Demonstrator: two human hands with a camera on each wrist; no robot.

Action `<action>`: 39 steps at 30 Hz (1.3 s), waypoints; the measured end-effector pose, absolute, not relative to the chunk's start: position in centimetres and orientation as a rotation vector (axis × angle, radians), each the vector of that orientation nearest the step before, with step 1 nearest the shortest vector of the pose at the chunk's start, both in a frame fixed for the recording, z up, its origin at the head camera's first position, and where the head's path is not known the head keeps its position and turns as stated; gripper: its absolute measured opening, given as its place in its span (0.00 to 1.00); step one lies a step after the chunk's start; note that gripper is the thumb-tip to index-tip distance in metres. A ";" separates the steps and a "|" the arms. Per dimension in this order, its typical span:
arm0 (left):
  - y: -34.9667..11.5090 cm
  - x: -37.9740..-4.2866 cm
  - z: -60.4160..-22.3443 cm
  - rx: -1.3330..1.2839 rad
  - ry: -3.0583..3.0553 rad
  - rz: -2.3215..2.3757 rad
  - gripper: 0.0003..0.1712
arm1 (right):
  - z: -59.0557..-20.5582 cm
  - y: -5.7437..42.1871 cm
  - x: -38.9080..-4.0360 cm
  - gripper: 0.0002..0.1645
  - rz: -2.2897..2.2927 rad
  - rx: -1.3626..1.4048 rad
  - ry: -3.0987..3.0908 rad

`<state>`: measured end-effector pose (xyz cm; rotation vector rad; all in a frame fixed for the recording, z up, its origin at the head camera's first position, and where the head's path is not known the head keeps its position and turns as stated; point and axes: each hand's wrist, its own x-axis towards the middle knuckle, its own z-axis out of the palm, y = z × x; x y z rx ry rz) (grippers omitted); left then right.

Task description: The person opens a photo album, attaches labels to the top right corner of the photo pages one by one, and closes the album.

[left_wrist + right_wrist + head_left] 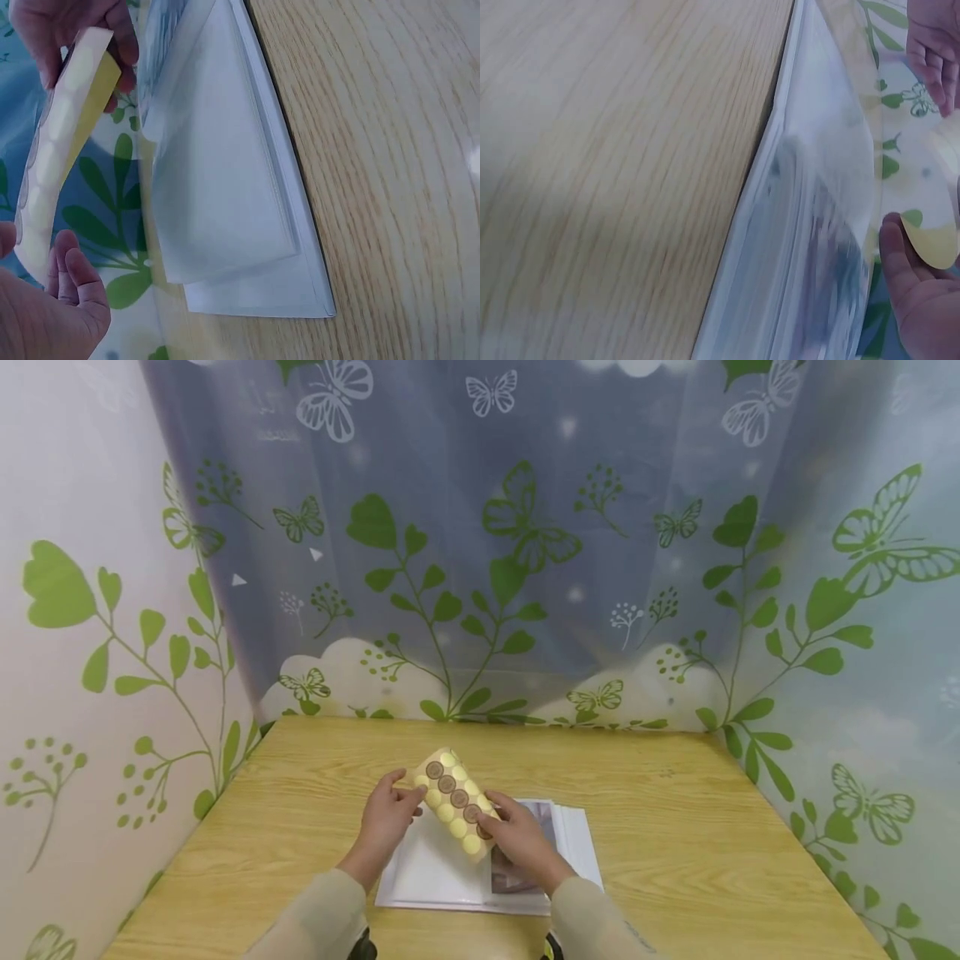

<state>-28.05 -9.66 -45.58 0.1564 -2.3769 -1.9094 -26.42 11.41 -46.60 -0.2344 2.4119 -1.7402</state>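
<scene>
A sheet of round stickers (452,806), cream with a row of brown printed circles, is held up in the air, tilted, with a yellowish back. My right hand (521,839) grips its lower right part, thumb on the front and fingers behind. At the upper left edge, my left hand (386,818) pinches the sheet lightly with the thumb on the front. The left wrist view shows the sheet slightly bowed between both hands. Below lies an open album (438,868) with clear sleeves; a white page is on the left and a dark picture (510,872) on the right, partly hidden by my right hand.
The album lies flat on a wood-grain table (675,827). Curtains (465,610) printed with leaves and butterflies stand along the table's back and both sides.
</scene>
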 end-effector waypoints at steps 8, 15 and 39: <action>-9.1 -28.2 -45.8 0.059 -2.386 -1.926 0.26 | -46.6 14.2 -26.1 0.36 -1.599 -0.307 2.452; -8.1 -27.8 -46.4 -0.018 -2.362 -1.988 0.16 | -47.2 16.0 -26.0 0.35 -1.587 -0.311 2.477; -3.9 -25.9 -48.0 -0.021 -2.262 -2.305 0.16 | -46.4 20.5 -25.7 0.26 -1.621 -0.118 2.598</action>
